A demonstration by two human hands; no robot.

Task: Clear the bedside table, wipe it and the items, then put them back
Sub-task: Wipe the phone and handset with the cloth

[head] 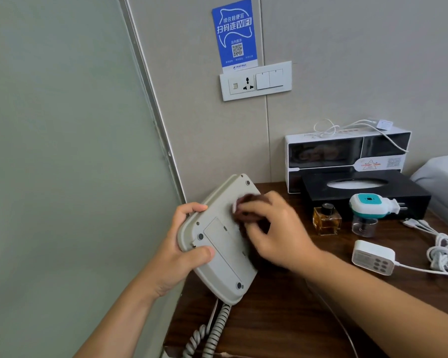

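While our left hand [181,250] grips the telephone base [219,240] tilted underside-up above the counter [282,319] edge, exposing its bottom, our right hand [274,228] pinches a dark cloth [246,209] against it to wipe.

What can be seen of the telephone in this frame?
The telephone is a beige plastic desk set, held tilted with its underside to the camera above the left edge of the wooden table. The underside shows round feet, screws and a rectangular hatch. A coiled cord hangs below. The left hand grips its left edge; the right hand presses a dark cloth, blurred, against it.
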